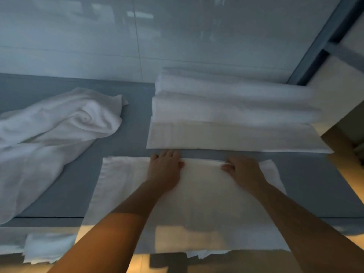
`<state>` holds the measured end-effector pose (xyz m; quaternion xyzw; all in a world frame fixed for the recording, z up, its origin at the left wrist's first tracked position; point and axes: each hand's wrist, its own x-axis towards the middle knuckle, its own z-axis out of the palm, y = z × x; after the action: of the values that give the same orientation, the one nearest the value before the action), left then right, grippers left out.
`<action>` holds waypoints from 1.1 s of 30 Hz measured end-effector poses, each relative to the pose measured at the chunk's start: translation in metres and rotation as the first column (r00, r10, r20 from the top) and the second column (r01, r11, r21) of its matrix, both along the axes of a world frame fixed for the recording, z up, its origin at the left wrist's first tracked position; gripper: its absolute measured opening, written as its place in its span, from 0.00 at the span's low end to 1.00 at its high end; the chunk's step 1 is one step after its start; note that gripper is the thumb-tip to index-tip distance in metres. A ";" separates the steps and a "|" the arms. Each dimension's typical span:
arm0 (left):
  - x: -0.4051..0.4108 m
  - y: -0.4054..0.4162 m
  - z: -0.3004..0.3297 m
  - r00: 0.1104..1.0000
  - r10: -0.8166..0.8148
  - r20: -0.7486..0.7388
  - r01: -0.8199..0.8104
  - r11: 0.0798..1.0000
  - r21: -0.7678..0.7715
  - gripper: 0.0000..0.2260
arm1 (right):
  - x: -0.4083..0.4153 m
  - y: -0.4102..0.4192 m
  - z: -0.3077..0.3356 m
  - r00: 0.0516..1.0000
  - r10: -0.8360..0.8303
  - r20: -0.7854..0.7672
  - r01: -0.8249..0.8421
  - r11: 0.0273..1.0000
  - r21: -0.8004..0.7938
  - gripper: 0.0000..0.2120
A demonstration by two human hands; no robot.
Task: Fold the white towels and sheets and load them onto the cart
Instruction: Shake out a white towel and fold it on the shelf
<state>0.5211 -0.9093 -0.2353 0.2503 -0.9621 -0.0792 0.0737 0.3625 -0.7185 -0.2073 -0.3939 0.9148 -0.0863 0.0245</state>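
Here the grey bench [122, 142] carries everything, and it stands against a pale glossy wall [78, 36]. The largest thing on it is the stack of folded white linen [232, 119] at the far right corner, its layers stepped one over the other. Next in size is the crumpled white towel [55, 131], not yet folded, which lies along the left edge. At the near edge lies the flat white towel [197, 198], and its lower part hangs over the front of the bench.

Both hands are on the far edge of this towel, just beside the stack. The left hand [164, 170] lies mostly flat with the fingers curled over the edge, and the right hand [243, 170] seems to pinch the same edge with bent fingers. The picture is blurred, so I cannot tell the grip exactly.

I judge that the fold is in progress. To do it well, the two hands should keep the edge straight and level, match the corners, and then press the crease smooth from the middle outward. No cart is visible.
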 end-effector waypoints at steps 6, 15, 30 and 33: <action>0.000 0.004 -0.002 0.997 0.052 -0.057 -0.053 0.999 -0.013 0.09 | -0.014 0.016 -0.009 0.993 -0.096 -0.075 0.097 0.995 0.000 0.16; -0.010 0.024 0.013 0.966 0.257 -0.015 -0.258 0.966 -0.022 0.08 | -0.020 0.043 -0.015 0.966 -0.146 -0.212 0.132 0.988 -0.076 0.15; -0.071 0.073 -0.001 0.986 0.118 -0.119 -0.117 0.993 0.012 0.06 | 0.025 0.048 -0.012 0.968 -0.004 -0.250 -0.040 0.984 -0.173 0.20; -0.070 0.076 0.011 0.982 0.124 -0.144 -0.131 0.990 -0.042 0.09 | 0.037 0.042 -0.024 0.997 0.026 -0.075 -0.028 0.999 -0.027 0.28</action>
<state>0.4507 -0.8337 -0.2247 0.3032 -0.9381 -0.0671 0.1531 0.3990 -0.6763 -0.2313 -0.4096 0.9083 -0.0841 -0.0141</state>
